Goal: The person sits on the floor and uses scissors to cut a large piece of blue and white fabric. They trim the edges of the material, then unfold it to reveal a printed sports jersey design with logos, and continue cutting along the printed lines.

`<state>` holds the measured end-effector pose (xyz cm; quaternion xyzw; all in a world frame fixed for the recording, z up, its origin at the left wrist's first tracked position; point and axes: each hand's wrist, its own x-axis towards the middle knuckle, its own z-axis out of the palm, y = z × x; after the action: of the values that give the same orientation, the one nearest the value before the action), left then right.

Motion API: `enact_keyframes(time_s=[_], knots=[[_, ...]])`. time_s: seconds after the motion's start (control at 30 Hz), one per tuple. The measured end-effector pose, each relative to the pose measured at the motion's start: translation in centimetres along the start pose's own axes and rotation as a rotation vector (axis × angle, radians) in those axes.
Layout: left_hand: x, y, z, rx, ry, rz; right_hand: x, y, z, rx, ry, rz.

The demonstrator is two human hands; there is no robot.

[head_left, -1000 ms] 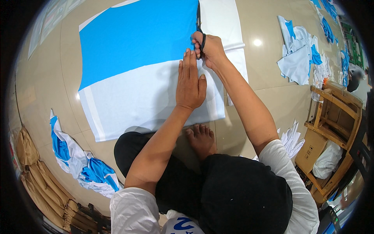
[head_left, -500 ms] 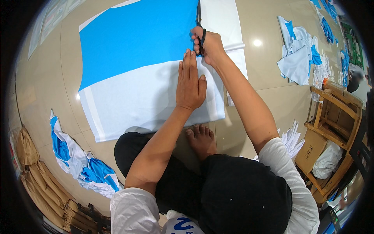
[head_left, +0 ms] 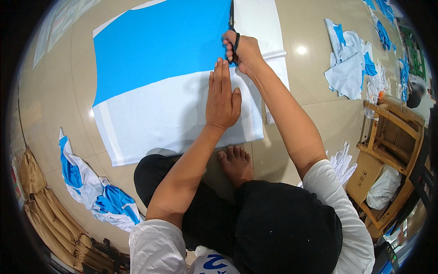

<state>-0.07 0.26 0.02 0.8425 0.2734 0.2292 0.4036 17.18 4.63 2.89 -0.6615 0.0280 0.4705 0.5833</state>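
A large sheet of blue and white fabric (head_left: 155, 77) lies spread flat on the tiled floor in front of me. My left hand (head_left: 222, 97) presses flat on its white part, fingers together and pointing away. Just beyond it, my right hand (head_left: 242, 51) grips black scissors (head_left: 232, 23) whose blades point away along the right edge of the blue area. A white strip (head_left: 262, 27) of the fabric lies to the right of the blades. My bare foot (head_left: 236, 163) rests at the near edge of the sheet.
Crumpled blue and white fabric pieces lie at the lower left (head_left: 93, 189) and on the floor at the upper right (head_left: 349, 61). A wooden chair (head_left: 388, 137) with a cardboard box (head_left: 364, 172) and a white bag stands at the right. Brown paper bundles (head_left: 39, 205) line the left edge.
My right hand and the scissors have moved slightly farther away along the blue fabric's edge. My left hand stays pressed in the same place.
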Motion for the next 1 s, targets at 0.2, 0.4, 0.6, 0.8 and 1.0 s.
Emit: enact_keyframes(time_s=[0.2, 0.4, 0.6, 0.8, 1.0], knots=[[0.0, 0.0, -0.1, -0.006, 0.006, 0.002, 0.5, -0.7, 0.2, 0.018, 0.005, 0.026], [0.0, 0.1, 0.0, 0.006, 0.006, -0.004, 0.6, -1.1, 0.4, 0.02, 0.01, 0.021], [0.0, 0.1, -0.1, 0.003, 0.002, -0.006, 0.9, -0.8, 0.4, 0.01, 0.01, 0.02], [0.0, 0.1, -0.1, 0.003, 0.004, -0.01, 0.8, -1.1, 0.5, 0.039, 0.001, 0.009], [0.1, 0.2, 0.0, 0.006, 0.003, -0.006, 1.5, -1.8, 0.5, 0.045, 0.003, 0.0]])
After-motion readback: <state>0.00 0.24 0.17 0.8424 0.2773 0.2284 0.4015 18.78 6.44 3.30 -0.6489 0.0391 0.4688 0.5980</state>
